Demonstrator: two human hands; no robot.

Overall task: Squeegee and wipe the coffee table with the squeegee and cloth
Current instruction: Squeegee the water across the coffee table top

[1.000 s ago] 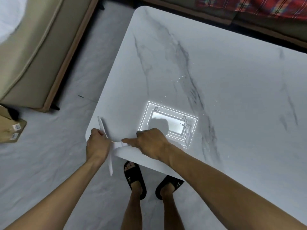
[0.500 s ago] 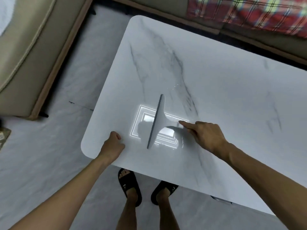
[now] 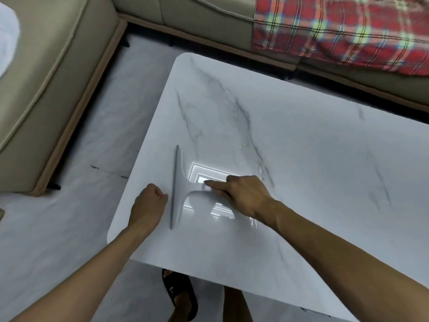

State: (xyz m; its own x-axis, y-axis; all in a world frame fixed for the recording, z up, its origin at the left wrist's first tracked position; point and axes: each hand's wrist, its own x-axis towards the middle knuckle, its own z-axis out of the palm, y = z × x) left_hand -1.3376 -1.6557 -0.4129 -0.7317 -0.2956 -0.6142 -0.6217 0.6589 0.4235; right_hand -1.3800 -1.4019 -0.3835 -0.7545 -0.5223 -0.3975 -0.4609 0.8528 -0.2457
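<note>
The white marble coffee table [image 3: 301, 147] fills the middle of the view. A white squeegee [image 3: 177, 189] lies with its long blade on the tabletop near the left end, the blade running away from me. My right hand [image 3: 241, 196] grips its handle from the right, with the index finger stretched along it. My left hand [image 3: 148, 203] is curled into a fist on the table just left of the blade, and I see nothing in it. No cloth is in view. A ceiling light's reflection [image 3: 209, 177] shines on the surface under the handle.
A beige sofa [image 3: 46, 89] stands to the left and along the far side of the table. A red plaid blanket [image 3: 336, 31] lies on it at top right. The grey marble floor [image 3: 81, 205] lies on the left. My sandalled foot [image 3: 178, 293] stands below the near edge.
The squeegee went from the table's near-left edge onto the tabletop with my right hand. Since half a second ago its blade has come closer to my left fist.
</note>
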